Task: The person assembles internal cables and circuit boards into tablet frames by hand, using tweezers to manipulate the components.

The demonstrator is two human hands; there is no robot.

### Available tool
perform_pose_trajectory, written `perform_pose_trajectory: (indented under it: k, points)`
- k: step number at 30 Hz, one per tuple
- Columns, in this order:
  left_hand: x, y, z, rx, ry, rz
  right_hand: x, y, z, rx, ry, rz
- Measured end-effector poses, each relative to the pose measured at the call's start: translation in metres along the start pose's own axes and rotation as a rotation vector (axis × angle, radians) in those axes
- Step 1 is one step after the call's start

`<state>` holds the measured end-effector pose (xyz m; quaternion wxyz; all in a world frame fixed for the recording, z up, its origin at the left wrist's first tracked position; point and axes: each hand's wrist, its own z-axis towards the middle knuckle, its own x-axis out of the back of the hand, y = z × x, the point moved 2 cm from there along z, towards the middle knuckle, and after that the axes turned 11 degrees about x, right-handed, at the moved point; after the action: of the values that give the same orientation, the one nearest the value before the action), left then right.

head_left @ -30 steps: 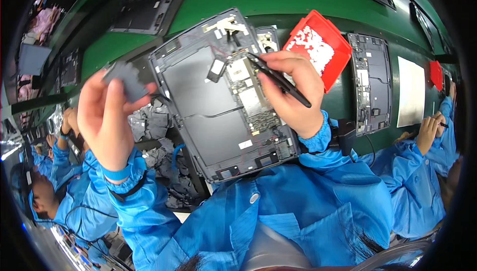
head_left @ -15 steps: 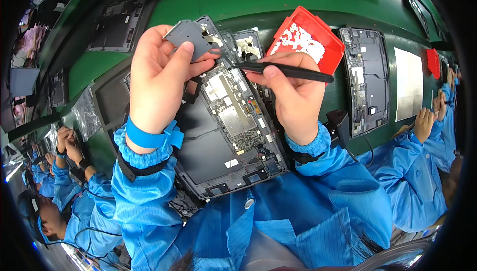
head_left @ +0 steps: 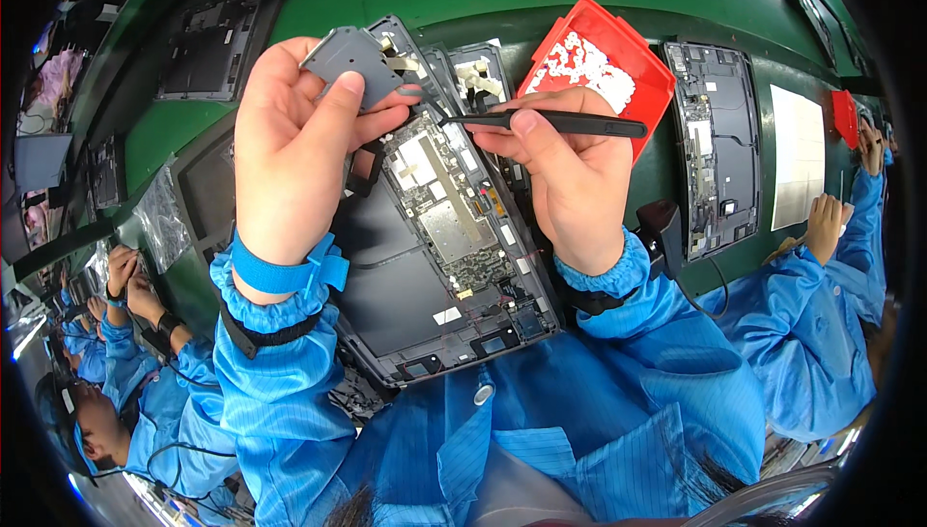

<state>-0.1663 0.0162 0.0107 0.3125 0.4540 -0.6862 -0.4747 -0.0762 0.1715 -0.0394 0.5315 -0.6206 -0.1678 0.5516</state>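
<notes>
Straight in front of me lies an opened tablet housing (head_left: 386, 276), with a long circuit board (head_left: 449, 227) exposed inside it. My left hand (head_left: 294, 145) pinches a flat dark grey plate (head_left: 350, 58) between thumb and fingers over the housing's upper end. Black tweezers (head_left: 579, 124) are gripped in my right hand (head_left: 579, 174), their tip pointing left, close to the top of the circuit board. Whether the tip holds or touches anything is too small to tell. A blue strap (head_left: 280, 271) circles my left wrist.
Behind my right hand stands a red tray (head_left: 649, 78) holding small white pieces (head_left: 589, 68). Another opened housing (head_left: 715, 141) lies to the right, beside a white sheet (head_left: 798, 155). A further housing (head_left: 208, 49) is at the far left. Co-workers in blue sit on both sides.
My left hand and the grey plate have shifted slightly left and up. The tweezers' tip has moved a little left, and the grip is unchanged.
</notes>
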Motion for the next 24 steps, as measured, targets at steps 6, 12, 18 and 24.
perform_pose_trajectory:
  k: [6, 12, 18, 24]
  points:
    - [-0.0029, 0.0001, -0.0004, -0.021, 0.071, 0.109, -0.0016, 0.0018, -0.0021, -0.018, 0.108, 0.025]
    - [-0.0082, -0.0035, 0.0023, -0.313, 0.162, 0.213, 0.0006, 0.0031, -0.0058, 0.108, 0.029, -0.193]
    - [-0.0031, -0.0057, 0.0041, -0.356, 0.095, 0.236, -0.0024, 0.0028, -0.0061, 0.153, 0.001, -0.271]
    - [-0.0044, -0.0022, -0.0006, -0.314, 0.135, 0.261, -0.0039, 0.0019, -0.008, 0.199, -0.011, -0.297]
